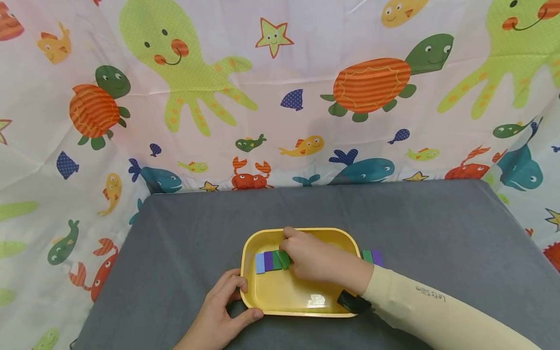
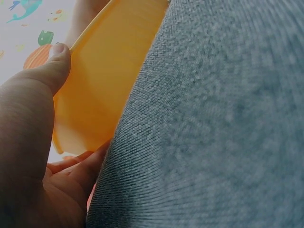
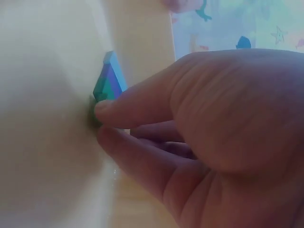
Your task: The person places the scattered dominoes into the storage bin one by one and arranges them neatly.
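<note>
A shallow yellow tray [image 1: 302,314] lies on the grey cloth. Inside it, near the far wall, a light blue tile [image 1: 260,263], a purple tile [image 1: 269,261] and a green tile [image 1: 276,260] stand side by side in a row. My right hand [image 1: 312,256] reaches over the tray and pinches another green tile [image 1: 284,259], tilted against the row's right end; its fingertips partly cover it in the right wrist view. With thumb on the near rim and fingers at the left wall, my left hand [image 1: 224,305] grips the tray's near left corner.
Just outside the tray's right wall, a green piece [image 1: 367,255] and a purple piece [image 1: 376,257] lie on the cloth, partly hidden by my right forearm. A dark wrist device [image 1: 352,302] hangs over the near right rim. A sea-animal curtain [image 1: 306,58] rises behind the table.
</note>
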Tool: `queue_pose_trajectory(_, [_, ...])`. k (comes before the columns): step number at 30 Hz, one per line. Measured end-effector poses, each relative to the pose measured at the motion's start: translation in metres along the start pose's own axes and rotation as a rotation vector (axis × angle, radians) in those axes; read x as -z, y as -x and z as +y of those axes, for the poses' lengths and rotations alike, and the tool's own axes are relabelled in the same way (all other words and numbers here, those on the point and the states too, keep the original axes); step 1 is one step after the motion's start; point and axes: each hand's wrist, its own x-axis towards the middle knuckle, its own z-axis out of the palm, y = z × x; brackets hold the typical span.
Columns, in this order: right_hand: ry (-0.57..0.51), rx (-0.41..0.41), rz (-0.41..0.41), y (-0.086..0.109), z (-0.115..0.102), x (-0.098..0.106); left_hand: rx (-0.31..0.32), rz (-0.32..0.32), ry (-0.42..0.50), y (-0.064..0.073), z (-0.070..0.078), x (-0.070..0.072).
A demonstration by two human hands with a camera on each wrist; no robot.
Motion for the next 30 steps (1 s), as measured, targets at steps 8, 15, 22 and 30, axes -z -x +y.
queue_pose_trajectory(8, [0.011, -0.02, -0.032, 0.0, 0.0003, -0.0015, 0.032, -0.001, -0.015, -0.0008, 0.0019, 0.0003])
queue_pose_trajectory(15, [-0.001, -0.026, -0.029, 0.0003, 0.001, -0.0022, 0.069, -0.022, -0.023, -0.0015, 0.0053, 0.0008])
queue_pose_trajectory(22, [0.009, -0.016, -0.019, -0.0006, 0.0032, -0.0039, 0.083, -0.024, -0.029, -0.0012, 0.0075, 0.0018])
queue_pose_trajectory(30, [-0.01, 0.04, 0.004, 0.0002, 0.0057, -0.0034, 0.076, -0.023, -0.04, -0.001, 0.0075, 0.0015])
